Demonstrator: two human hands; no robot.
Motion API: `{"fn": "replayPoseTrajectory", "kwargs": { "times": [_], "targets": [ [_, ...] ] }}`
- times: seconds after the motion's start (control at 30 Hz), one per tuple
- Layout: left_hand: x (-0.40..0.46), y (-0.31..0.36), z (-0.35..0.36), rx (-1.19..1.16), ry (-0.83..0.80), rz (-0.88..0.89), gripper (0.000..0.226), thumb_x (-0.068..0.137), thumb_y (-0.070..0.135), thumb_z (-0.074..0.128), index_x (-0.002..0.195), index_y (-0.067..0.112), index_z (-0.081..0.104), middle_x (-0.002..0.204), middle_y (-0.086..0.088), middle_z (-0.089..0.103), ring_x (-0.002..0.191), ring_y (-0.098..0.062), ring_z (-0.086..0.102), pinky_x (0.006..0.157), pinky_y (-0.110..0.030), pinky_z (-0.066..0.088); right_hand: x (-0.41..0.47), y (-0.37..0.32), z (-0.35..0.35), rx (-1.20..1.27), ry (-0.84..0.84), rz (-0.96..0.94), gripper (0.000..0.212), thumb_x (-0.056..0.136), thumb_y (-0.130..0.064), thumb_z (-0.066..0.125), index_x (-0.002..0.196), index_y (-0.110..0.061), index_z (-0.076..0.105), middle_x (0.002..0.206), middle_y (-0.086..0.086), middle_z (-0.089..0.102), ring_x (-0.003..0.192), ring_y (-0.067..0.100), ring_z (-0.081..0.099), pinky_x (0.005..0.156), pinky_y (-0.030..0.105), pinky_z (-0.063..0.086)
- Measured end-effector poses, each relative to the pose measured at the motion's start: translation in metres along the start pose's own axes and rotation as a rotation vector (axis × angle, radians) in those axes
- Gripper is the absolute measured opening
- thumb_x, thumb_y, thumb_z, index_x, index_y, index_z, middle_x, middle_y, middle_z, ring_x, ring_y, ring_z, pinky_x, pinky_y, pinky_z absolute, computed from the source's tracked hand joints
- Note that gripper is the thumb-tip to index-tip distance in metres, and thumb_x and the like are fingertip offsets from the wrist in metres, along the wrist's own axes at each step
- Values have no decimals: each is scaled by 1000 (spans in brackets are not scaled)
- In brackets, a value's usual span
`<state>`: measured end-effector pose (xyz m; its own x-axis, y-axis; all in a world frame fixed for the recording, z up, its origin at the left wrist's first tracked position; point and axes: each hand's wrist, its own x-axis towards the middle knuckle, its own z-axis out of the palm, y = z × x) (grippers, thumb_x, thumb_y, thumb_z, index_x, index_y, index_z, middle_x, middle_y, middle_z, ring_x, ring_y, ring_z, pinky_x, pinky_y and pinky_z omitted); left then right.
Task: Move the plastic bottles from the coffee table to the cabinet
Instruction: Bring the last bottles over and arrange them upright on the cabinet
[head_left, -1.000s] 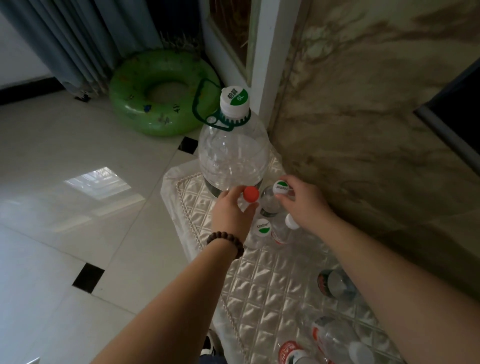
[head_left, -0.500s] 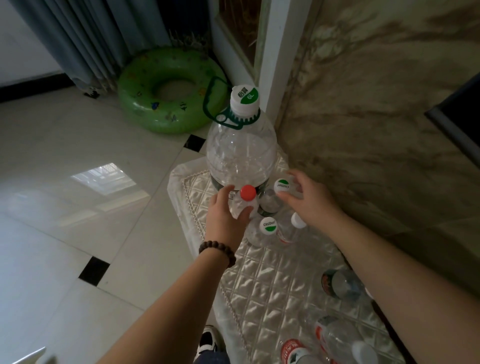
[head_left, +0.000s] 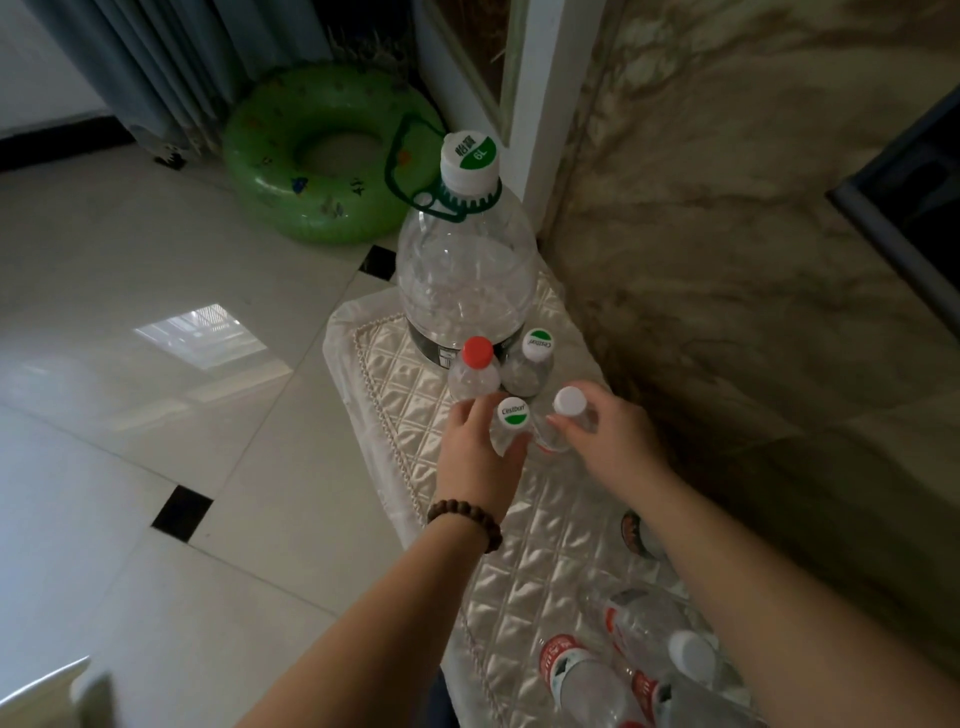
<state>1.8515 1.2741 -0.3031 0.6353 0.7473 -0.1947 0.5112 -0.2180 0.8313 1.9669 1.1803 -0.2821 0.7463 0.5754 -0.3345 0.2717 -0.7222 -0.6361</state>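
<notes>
bottles stand on the cabinet; hands grasp two: left hand (head_left: 478, 457) the green-capped bottle (head_left: 511, 423), right hand (head_left: 608, 441) the white-capped bottle (head_left: 566, 410).

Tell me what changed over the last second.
Both hands pulled back toward the person. The left hand let go of the red-capped bottle and now wraps the nearer green-label bottle; the right hand left the far green-label bottle and grips the white-capped bottle. The released bottles stay upright before the 6L jug, which did not move.
</notes>
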Motion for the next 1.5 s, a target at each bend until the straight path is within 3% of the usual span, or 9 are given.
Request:
{"fn": "replayPoseTrajectory", "kwargs": {
  "times": [0.1, 0.43, 0.7, 0.87, 1.03, 1.23, 1.3, 1.4, 1.5],
  "targets": [
    [-1, -1, -1, -12, 31, 4, 38, 81, 21, 70, 117, 21, 60, 117, 3, 52, 96, -4, 45, 83, -20, 38, 5, -5, 0, 23, 24, -6, 33, 85, -35, 65, 114, -21, 59, 104, 2, 66, 98, 20, 60, 79, 34, 50],
    [2, -7, -6, -32, 33, 34, 42, 79, 20, 72, 119, 21, 59, 117, 3, 57, 99, -6, 49, 86, -22, 40, 15, -15, 8, 4, 19, -11, 38, 85, -35, 66, 119, -21, 57, 111, 4, 64, 101, 22, 58, 75, 25, 39],
    [-3, -7, -11, 35, 10, 25, 54, 78, 26, 74, 128, 21, 54, 127, 2, 53, 112, -11, 49, 89, -19, 34, 1, -12, -8, 44, -52, 37, 65, 82, -37, 68, 139, -23, 39, 141, 6, 48, 127, 25, 46, 93, 31, 40],
    [-1, -3, -12, 65, 0, 38, 42, 83, 24, 69, 124, 18, 57, 120, -1, 57, 108, -16, 52, 87, -23, 38, -22, 5, -27, 31, -13, 57, 63, 82, -41, 67, 138, -27, 41, 141, 5, 48, 126, 23, 48, 99, 39, 44],
    [2, -2, -12, 75, 3, 43, 40, 85, 24, 67, 123, 19, 57, 119, -3, 57, 102, -13, 53, 83, -23, 37, -44, 31, -49, 88, 37, 65, 58, 83, -33, 69, 135, -23, 46, 140, 8, 48, 127, 25, 47, 102, 43, 43],
    [-18, -1, -20, 74, 12, 36, 66, 77, 29, 75, 134, 20, 44, 132, -5, 48, 116, -20, 49, 95, -29, 40, -71, 49, -70, 177, 91, 91, 53, 84, -26, 69, 133, -20, 49, 138, 8, 50, 127, 21, 47, 101, 38, 43],
    [-36, 5, -24, 100, 81, 93, 64, 77, 31, 75, 132, 17, 45, 132, -6, 47, 119, -21, 46, 96, -28, 38, -84, 52, -77, 193, 112, 76, 50, 85, -24, 67, 132, -20, 50, 137, 5, 52, 127, 18, 47, 99, 34, 42],
    [-74, 20, -22, 101, 131, 308, 42, 82, 25, 70, 119, 16, 56, 121, -4, 54, 111, -18, 50, 91, -20, 37, -106, 58, -88, 214, 165, 64, 45, 87, -22, 64, 131, -19, 51, 135, 1, 53, 125, 15, 48, 103, 36, 42],
    [-104, 34, -8, 126, -184, 458, 30, 84, 28, 67, 112, 21, 60, 117, 2, 55, 106, -13, 54, 90, -24, 45, -124, 70, -96, 221, 202, 105, 43, 87, -25, 63, 129, -24, 51, 135, -1, 53, 125, 13, 47, 104, 41, 42]
  ]
}}
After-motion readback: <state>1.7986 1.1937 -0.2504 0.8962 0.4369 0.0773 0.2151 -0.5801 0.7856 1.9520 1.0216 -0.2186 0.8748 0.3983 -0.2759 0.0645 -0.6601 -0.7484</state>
